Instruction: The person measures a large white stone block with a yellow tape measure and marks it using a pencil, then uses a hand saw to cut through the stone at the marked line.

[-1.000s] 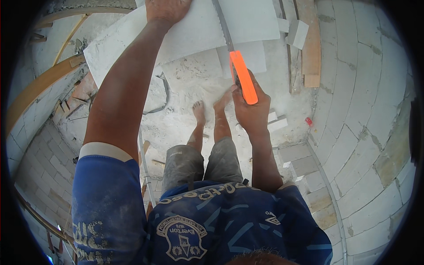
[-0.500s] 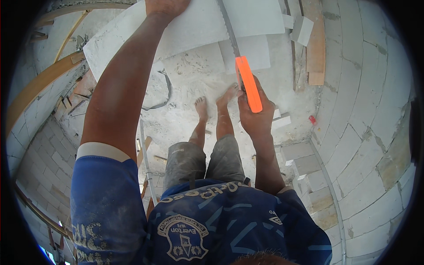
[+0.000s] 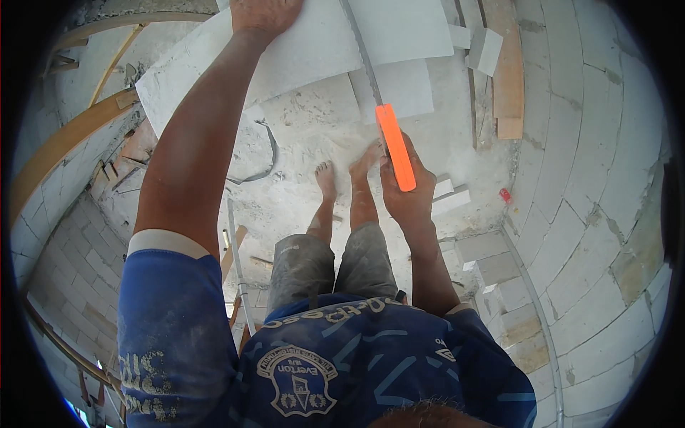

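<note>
My right hand (image 3: 412,187) is wrapped round the orange handle (image 3: 396,146) of a hand saw. The grey toothed saw blade (image 3: 362,53) runs up and away from it, lying across a large white block (image 3: 314,50) and past the frame's top edge. On the block's left part, my left hand (image 3: 265,16) rests palm down with nothing seen in it. Its fingertips are partly cut off by the top edge. Beneath and beyond the block's near edge lies another pale slab (image 3: 403,89).
Wooden planks (image 3: 509,85) and small white offcuts (image 3: 486,51) lie to the right. A block wall (image 3: 578,164) rises at the far right. A dark strap loop (image 3: 271,146) lies on the dusty floor near my bare feet (image 3: 325,178). Curved-looking timber (image 3: 71,146) stands at left.
The saw and my right hand have come back toward my body and slightly left. My left hand stays on the block, shifted a little in view.
</note>
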The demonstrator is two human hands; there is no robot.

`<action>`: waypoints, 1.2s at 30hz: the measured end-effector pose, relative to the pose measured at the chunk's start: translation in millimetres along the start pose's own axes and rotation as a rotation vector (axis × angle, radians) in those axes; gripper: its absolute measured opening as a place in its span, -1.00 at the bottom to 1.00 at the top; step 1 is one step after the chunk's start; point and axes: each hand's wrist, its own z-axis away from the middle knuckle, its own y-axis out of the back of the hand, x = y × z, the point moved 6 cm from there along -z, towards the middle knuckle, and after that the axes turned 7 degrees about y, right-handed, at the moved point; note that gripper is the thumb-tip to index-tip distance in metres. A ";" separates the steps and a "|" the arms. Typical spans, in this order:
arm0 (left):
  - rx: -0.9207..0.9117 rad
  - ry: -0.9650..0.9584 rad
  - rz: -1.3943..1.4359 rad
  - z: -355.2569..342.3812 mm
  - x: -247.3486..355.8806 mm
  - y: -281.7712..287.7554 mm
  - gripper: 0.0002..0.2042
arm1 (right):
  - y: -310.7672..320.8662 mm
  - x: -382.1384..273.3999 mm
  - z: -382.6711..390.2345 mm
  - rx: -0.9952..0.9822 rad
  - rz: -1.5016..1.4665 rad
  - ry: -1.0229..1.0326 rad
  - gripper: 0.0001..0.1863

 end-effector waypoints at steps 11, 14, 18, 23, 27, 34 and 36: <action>0.029 -0.008 0.006 -3.1 -6.0 -2.5 -0.29 | 3.7 3.5 -24.1 -0.122 -0.006 -0.058 -0.42; 0.121 -0.034 -0.002 11.1 -9.1 -16.7 -0.30 | 5.0 11.4 2.7 -0.080 0.034 0.012 -0.43; 0.047 -0.002 0.011 0.8 -14.7 -3.1 -0.30 | 17.9 18.7 48.7 -0.059 0.116 0.113 -0.43; 0.034 -0.024 0.009 3.0 -7.6 -4.4 -0.29 | 10.8 0.9 -5.2 -0.137 0.052 -0.034 -0.44; 0.034 -0.008 -0.014 -1.8 -5.6 -6.0 -0.30 | 7.1 12.0 -14.9 -0.078 -0.054 -0.023 -0.44; 0.124 -0.049 -0.021 -10.0 -19.2 -4.5 -0.24 | 27.7 19.5 34.8 -0.166 0.085 -0.040 -0.45; 0.158 -0.040 -0.047 -8.9 -16.2 -7.9 -0.23 | 18.2 14.7 -3.3 -0.156 0.054 -0.009 -0.45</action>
